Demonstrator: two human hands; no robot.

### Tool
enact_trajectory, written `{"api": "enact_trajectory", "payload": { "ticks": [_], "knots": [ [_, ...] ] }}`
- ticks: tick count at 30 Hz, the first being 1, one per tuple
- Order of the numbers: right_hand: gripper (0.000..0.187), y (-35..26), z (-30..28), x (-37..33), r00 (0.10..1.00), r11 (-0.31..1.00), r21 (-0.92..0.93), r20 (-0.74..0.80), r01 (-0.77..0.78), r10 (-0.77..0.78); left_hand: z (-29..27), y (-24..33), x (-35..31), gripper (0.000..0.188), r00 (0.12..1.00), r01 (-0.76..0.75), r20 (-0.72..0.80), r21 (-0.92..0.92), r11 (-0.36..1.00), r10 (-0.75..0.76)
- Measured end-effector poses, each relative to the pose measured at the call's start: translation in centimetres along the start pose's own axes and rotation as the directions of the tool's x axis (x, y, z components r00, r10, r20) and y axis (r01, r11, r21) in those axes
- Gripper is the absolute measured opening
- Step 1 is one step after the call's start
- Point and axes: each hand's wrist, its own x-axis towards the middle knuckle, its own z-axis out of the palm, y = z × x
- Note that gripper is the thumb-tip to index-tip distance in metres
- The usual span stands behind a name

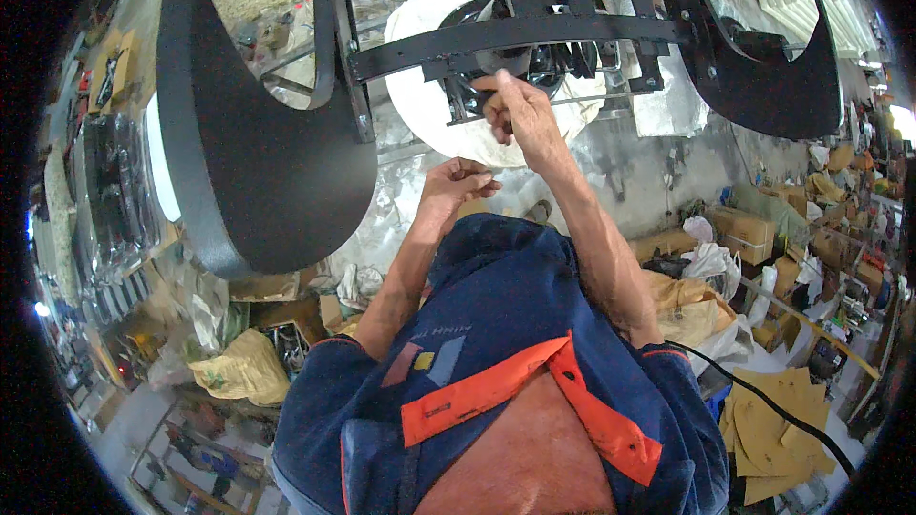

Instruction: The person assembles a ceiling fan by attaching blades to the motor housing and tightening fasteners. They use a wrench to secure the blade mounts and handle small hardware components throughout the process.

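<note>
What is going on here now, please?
A person works bare-handed at a black metal frame. The right hand is at its middle, near a dark cylindrical part; contact is unclear. The left hand is lower, fingertips pinched; I cannot tell whether it holds something small. A white round sheet shows beyond the frame.

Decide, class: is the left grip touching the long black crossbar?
Apart: in the head view, the white sheet shows between the left grip and the long black crossbar.
</note>
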Motion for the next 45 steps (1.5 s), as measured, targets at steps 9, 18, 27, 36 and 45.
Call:
{"api": "enact_trajectory", "payload": {
  "ticks": [9,18,27,36,45],
  "knots": [
    [0.064,0.4,-2.7,-1.4,0.992,0.961,-0.253,0.025,-0.113,0.123,6.1,-1.9,1.3,0.015,0.991,0.038,0.112,0.263,0.964,-0.069],
    [0.024,1.5,-20.6,-10.8,0.898,0.972,-0.188,-0.390,0.139,-0.204,20.0,-0.3,3.2,0.018,0.941,-0.337,0.064,0.227,0.914,0.331],
    [0.026,4.9,-29.8,-18.2,0.904,0.999,-0.002,-0.426,0.037,-0.034,29.3,2.6,10.4,0.019,0.786,-0.551,-0.009,0.442,0.708,0.618],
    [0.029,4.0,-29.8,-16.0,0.915,0.994,-0.097,-0.396,0.047,-0.082,29.4,2.0,13.8,0.011,0.892,-0.427,-0.118,0.097,0.899,0.436],
    [0.036,-2.7,-25.3,-9.9,0.876,0.948,-0.274,-0.401,0.163,-0.267,28.2,2.8,14.4,0.014,0.959,-0.281,-0.013,0.056,0.958,0.282]
  ]
}}
